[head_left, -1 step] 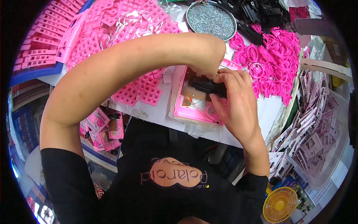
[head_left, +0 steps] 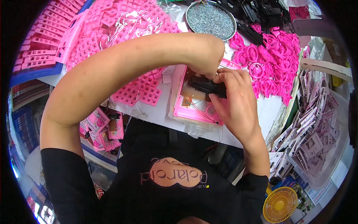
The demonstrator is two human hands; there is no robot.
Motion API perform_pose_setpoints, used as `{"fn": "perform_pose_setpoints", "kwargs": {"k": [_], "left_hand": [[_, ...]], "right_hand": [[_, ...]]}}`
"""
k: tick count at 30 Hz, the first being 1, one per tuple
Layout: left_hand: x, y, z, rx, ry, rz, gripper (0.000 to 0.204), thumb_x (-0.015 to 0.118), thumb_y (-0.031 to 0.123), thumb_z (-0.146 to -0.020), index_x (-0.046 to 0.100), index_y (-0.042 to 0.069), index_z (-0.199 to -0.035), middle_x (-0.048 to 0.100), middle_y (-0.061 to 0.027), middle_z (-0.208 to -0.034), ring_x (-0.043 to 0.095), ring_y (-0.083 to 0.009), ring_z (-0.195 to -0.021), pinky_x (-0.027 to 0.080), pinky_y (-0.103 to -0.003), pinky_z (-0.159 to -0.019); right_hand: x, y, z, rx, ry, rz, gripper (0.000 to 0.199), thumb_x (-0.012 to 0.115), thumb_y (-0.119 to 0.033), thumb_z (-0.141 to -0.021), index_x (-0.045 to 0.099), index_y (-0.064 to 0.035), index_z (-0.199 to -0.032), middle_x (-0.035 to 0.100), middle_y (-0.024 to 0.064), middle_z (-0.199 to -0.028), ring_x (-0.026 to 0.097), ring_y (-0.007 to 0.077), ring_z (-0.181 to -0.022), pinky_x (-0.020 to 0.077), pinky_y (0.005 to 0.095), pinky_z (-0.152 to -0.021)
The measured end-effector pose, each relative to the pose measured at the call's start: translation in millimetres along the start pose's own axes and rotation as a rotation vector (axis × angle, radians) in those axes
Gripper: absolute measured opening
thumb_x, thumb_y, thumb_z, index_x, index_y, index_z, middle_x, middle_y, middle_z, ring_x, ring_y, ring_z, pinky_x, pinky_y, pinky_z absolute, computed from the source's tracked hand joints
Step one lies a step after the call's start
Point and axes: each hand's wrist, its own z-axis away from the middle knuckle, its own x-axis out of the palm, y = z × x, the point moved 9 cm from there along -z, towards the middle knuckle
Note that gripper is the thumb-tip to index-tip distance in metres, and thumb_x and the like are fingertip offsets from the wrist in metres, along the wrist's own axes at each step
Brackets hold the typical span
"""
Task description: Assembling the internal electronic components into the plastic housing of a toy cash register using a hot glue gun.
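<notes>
A shallow pink plastic case lies near the table's front edge, its inner side facing up. Inside it are a black plastic part, a brown board and thin red wires. My right hand is closed on the right end of the black part, thumb on the near side and fingers on the far side. Bent sharply at the wrist, my left hand reaches down over the far side of the case. Its fingers are mostly hidden, close to my right fingertips.
A round tray of small screws stands behind the case. Pink keypad-like pieces are heaped to the left, pink rings to the right. Black parts lie farther back. A clear bin holds pale pink panels, above a yellow basket.
</notes>
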Motion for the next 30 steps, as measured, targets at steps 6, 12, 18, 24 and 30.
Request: {"fn": "perform_pose_setpoints", "kwargs": {"k": [6,12,18,24,30], "left_hand": [[5,-9,-1,-0.005,-0.001,0.053,0.016,0.073,0.016,-0.08,0.072,0.0,-0.083,0.071,-0.0137,-0.072,0.069,-0.0233,-0.066,0.054,-0.036,-0.062],[2,-2,2,0.047,0.16,-0.064,0.012,0.072,0.013,-0.078,0.072,0.001,-0.08,0.071,-0.0134,-0.071,0.07,-0.0238,-0.065,0.055,-0.037,-0.061],[-1,-2,-4,0.056,0.074,-0.031,0.011,0.071,0.01,-0.075,0.072,-0.001,-0.079,0.07,-0.017,-0.07,0.07,-0.0277,-0.066,0.054,-0.038,-0.061],[-4,15,-8,0.22,0.116,-0.266,0.012,0.071,0.009,-0.073,0.073,-0.002,-0.076,0.068,-0.0209,-0.07,0.069,-0.0349,-0.068,0.055,-0.042,-0.062],[0,20,4,0.252,0.185,-0.342,0.014,0.07,0.011,-0.076,0.073,-0.002,-0.078,0.069,-0.0212,-0.076,0.068,-0.038,-0.075,0.056,-0.045,-0.07]], "right_hand": [[3,-20,2,-0.06,0.055,0.255,0.03,0.068,-0.003,-0.072,0.062,0.0042,-0.101,0.065,0.0166,-0.11,0.058,0.0323,-0.1,0.0497,0.0421,-0.086],[8,-32,9,-0.064,0.021,0.415,0.041,0.063,-0.004,-0.073,0.064,0.0096,-0.111,0.066,0.0192,-0.118,0.059,0.031,-0.103,0.0516,0.039,-0.087],[7,-25,12,-0.036,0.015,0.293,0.043,0.067,-0.001,-0.074,0.062,0.0101,-0.116,0.065,0.0207,-0.119,0.059,0.0338,-0.104,0.0542,0.0396,-0.085],[6,-21,11,-0.024,0.009,0.26,0.05,0.078,-0.001,-0.071,0.063,0.0052,-0.118,0.066,0.018,-0.121,0.061,0.0335,-0.105,0.0534,0.0403,-0.088],[-43,-10,25,-0.169,0.264,0.055,0.045,0.079,0.0,-0.073,0.063,0.0045,-0.115,0.068,0.0205,-0.113,0.063,0.036,-0.104,0.051,0.0419,-0.091]]}}
